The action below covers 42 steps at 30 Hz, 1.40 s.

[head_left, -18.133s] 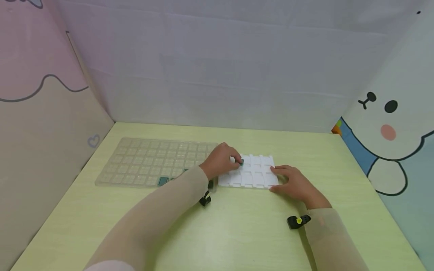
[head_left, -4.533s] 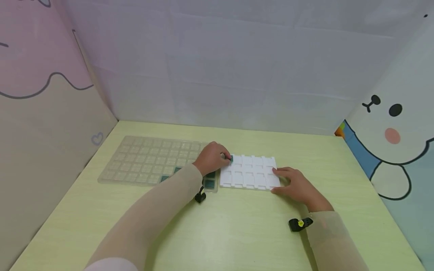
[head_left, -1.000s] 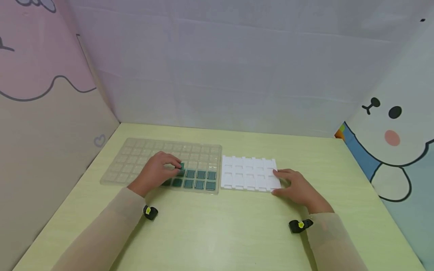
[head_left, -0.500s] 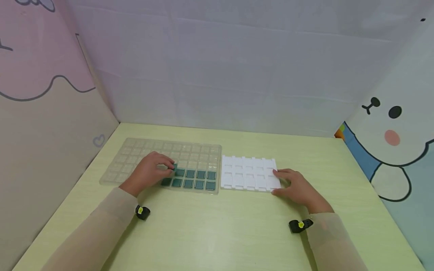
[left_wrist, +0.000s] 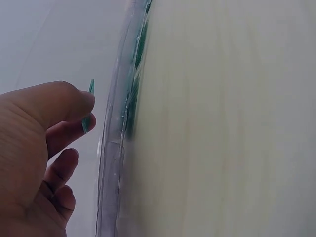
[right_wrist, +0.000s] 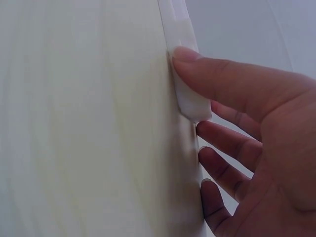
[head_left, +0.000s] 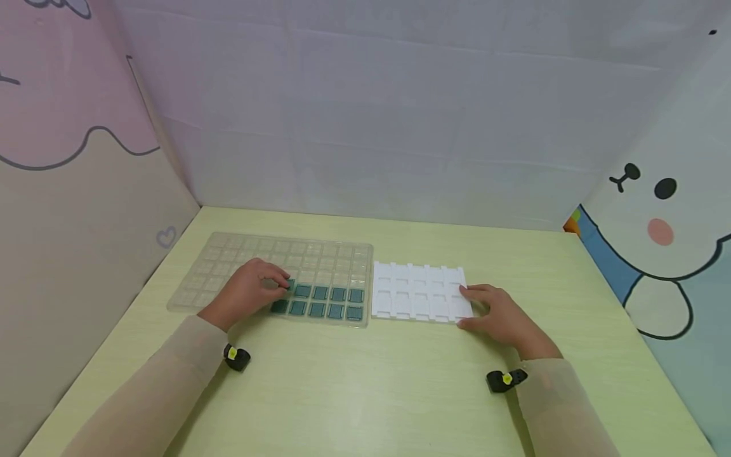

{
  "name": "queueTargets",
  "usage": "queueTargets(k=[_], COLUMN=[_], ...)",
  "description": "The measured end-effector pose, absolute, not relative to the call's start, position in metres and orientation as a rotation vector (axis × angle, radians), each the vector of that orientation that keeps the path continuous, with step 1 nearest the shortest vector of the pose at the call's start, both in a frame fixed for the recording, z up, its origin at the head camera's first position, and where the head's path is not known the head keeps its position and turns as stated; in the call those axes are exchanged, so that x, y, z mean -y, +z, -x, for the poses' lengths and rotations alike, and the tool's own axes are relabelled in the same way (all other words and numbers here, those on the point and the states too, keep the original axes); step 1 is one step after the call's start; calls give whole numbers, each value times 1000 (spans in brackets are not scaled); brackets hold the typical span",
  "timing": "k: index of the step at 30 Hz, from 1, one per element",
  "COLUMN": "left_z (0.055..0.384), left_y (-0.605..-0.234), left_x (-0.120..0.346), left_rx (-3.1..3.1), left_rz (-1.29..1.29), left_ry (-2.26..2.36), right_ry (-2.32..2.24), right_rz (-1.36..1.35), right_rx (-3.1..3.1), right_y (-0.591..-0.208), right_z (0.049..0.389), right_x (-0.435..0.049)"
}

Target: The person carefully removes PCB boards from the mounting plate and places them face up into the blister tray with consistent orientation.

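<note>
My left hand [head_left: 248, 291] pinches a small green square chip [head_left: 290, 285] between thumb and fingertips, over the clear compartment tray [head_left: 325, 260]. In the left wrist view the chip [left_wrist: 86, 125] stands on edge, partly covered by the thumb, close by the tray's side wall [left_wrist: 111, 168]. Two rows of green chips [head_left: 317, 310] lie in the tray's compartments along its near right part. With my right hand [head_left: 497, 317] I hold the near right corner of a white slotted tray [head_left: 419, 292], thumb on its front edge [right_wrist: 192, 96] and fingers at its right side.
The two trays lie side by side on a pale yellow table [head_left: 365, 393]. A light cloth wall [head_left: 400, 127] closes off the back, and printed panels with cartoon drawings stand at left [head_left: 74, 254] and right [head_left: 679, 298].
Earlier my left hand was at the white tray with a chip; since then it has moved left over the clear tray and slightly lower. My right hand has stayed at the white tray's corner.
</note>
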State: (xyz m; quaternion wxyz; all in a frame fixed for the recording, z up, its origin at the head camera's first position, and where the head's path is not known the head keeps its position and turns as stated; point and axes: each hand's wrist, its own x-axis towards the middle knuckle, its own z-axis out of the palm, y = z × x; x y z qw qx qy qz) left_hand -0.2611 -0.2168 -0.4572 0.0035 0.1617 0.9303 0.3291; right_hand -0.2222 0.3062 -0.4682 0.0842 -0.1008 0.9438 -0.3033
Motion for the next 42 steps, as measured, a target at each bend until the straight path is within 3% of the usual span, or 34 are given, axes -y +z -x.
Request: queueTargets(k=[21, 42], left_z=[268, 262], left_y=[-471, -455], left_x=[222, 215], left_rx=[-2900, -2907], left_rz=[-534, -468], left_ry=[1012, 1000], right_ry=[-915, -916], right_rz=[293, 306], right_rx=[-2808, -2808], right_y=[-461, -461], right_z=[218, 220], right_x=[-303, -301])
